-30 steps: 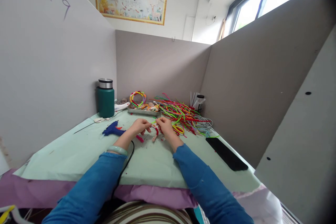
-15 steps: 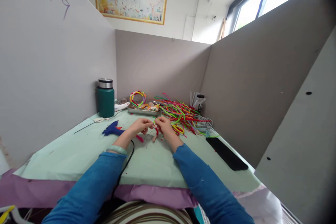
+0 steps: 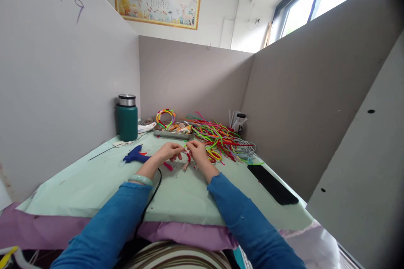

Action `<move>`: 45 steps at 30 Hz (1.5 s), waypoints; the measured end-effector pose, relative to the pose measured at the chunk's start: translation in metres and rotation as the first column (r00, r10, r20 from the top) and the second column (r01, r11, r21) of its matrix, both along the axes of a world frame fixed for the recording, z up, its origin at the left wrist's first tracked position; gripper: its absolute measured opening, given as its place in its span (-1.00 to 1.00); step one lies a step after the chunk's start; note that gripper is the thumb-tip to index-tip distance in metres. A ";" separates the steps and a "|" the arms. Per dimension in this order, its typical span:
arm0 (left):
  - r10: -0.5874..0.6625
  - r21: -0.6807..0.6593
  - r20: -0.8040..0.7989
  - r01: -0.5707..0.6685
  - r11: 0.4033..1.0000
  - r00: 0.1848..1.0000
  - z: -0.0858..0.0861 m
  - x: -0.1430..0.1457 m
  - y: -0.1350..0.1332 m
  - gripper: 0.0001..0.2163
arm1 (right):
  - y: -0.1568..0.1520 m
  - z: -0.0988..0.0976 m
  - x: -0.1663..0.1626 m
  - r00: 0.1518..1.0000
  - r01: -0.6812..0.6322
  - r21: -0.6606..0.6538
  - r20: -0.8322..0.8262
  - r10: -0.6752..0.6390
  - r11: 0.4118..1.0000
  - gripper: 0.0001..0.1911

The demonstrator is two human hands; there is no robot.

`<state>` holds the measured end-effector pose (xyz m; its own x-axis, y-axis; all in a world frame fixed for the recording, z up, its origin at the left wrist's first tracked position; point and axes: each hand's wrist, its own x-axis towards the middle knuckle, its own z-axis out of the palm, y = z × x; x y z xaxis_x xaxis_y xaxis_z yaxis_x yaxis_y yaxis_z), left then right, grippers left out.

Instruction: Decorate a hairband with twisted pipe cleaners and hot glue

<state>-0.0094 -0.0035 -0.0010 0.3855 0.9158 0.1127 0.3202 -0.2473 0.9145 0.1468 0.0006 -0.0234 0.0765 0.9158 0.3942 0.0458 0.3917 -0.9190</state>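
My left hand and my right hand meet over the middle of the table, fingertips almost touching. Both are closed in a pinch on a small pipe cleaner piece, mostly hidden by the fingers; a bit of green shows at the tips. Just below the fingers is a curved red piece, with a pinkish end towards me; whether it hangs from my hands or lies on the table I cannot tell. Beside my left wrist lies a blue glue gun, and a bright pink scrap is under that hand.
Behind my right hand spreads a pile of coloured pipe cleaners, beside coiled grey wire. A metal tray holds small pieces and a braided ring. A green bottle stands left, a black phone-like slab lies right. Partitions enclose three sides.
My fingertips have shifted very slightly at the pinch, and my right forearm has moved a touch to the left. Everything else stays in place.
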 end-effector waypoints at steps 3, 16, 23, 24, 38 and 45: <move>-0.004 0.027 -0.016 0.004 1.000 1.000 -0.002 0.000 0.002 -0.54 | 0.003 -0.002 0.002 0.999 0.032 0.017 0.014 -0.032 0.999 -0.80; 0.053 0.038 0.071 -0.056 0.998 0.996 -0.001 0.002 0.002 -0.71 | 0.002 -0.003 -0.002 0.989 0.042 0.055 0.140 -0.049 0.998 -0.80; 0.045 0.054 0.034 -0.047 0.997 0.998 0.001 0.003 0.001 -0.69 | 0.000 -0.002 -0.003 0.990 0.015 0.015 0.144 -0.017 1.000 -0.79; 0.045 0.060 0.025 -0.046 0.997 0.999 0.001 0.004 0.001 -0.69 | 0.000 -0.002 -0.003 0.988 0.026 0.008 0.152 -0.027 1.000 -0.78; 0.033 0.102 -0.032 -0.030 0.994 0.999 -0.001 0.003 0.001 -0.69 | -0.002 -0.001 -0.002 0.994 -0.073 -0.042 0.072 0.076 0.996 -0.86; 0.019 0.129 -0.066 -0.011 0.992 0.998 -0.009 0.001 0.010 -0.68 | -0.003 0.000 -0.002 0.994 -0.043 -0.088 0.095 0.051 0.995 -0.87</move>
